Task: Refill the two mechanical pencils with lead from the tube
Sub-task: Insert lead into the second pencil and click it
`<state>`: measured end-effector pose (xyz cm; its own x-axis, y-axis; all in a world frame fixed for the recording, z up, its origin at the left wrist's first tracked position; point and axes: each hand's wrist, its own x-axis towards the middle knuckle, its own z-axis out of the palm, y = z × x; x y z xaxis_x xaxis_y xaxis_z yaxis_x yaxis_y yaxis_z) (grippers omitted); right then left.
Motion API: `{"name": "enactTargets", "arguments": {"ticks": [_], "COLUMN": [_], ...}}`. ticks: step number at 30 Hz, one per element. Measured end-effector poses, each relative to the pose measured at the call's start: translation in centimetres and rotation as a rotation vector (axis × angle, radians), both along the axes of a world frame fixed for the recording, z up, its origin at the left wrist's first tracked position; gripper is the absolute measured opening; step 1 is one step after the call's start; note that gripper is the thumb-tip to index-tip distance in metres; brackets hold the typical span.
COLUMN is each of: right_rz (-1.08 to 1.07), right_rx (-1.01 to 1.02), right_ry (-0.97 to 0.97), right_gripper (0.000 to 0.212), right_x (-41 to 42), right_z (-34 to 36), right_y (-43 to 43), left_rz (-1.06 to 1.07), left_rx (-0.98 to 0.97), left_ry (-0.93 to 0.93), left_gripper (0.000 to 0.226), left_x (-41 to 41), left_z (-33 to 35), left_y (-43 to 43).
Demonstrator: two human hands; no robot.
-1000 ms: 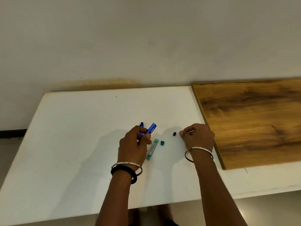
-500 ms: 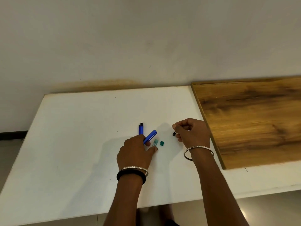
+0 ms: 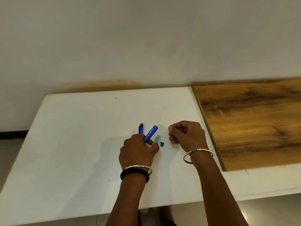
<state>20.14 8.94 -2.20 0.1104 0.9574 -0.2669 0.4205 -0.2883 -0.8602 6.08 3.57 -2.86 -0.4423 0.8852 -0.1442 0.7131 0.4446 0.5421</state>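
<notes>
My left hand (image 3: 138, 150) grips a blue mechanical pencil (image 3: 151, 131) that points up and to the right, and its thumb presses on the clear lead tube (image 3: 156, 139) on the white table (image 3: 73, 136). A second blue pencil (image 3: 141, 129) with a black tip lies just left of the first. The tube's green cap (image 3: 161, 144) sits loose between my hands. My right hand (image 3: 187, 134) is curled, thumb against forefinger, over the spot where a small black cap lay. That cap is hidden under its fingers.
A brown wooden board (image 3: 254, 121) lies on the table's right part, right beside my right hand. The wall (image 3: 146, 46) runs along the table's far edge. The near edge is close below my forearms.
My left hand lowered the blue pencil toward the table and put its thumb on the lead tube. My right hand moved left and closed over the small black cap, which is out of sight now.
</notes>
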Motion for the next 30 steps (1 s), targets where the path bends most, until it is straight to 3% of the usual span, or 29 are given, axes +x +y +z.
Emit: {"name": "enactTargets", "arguments": {"ticks": [7, 10, 15, 19, 30], "right_rz": [0.175, 0.126, -0.064, -0.054, -0.089], "right_rx": [-0.090, -0.124, -0.211, -0.260, -0.315], "right_ry": [0.235, 0.364, 0.699, 0.760, 0.910], "right_gripper": [0.004, 0.005, 0.009, 0.016, 0.017], "right_x": [-0.2, -0.1, -0.4, -0.9, -1.7], "right_z": [0.3, 0.5, 0.9, 1.0, 1.1], "right_y": [-0.3, -0.4, -0.4, -0.5, -0.7], "left_rz": [-0.132, -0.104, -0.037, 0.019, 0.123], "left_rx": [0.158, 0.205, 0.282, 0.340, 0.357], "left_ry": [0.037, 0.002, -0.252, -0.444, -0.526], "left_gripper": [0.023, 0.027, 0.027, 0.020, 0.009], "left_x": [0.3, 0.2, -0.7, -1.2, -2.3], "left_z": [0.7, 0.9, 1.1, 1.2, 1.2], "left_y": [0.1, 0.1, 0.4, 0.5, 0.4]}}
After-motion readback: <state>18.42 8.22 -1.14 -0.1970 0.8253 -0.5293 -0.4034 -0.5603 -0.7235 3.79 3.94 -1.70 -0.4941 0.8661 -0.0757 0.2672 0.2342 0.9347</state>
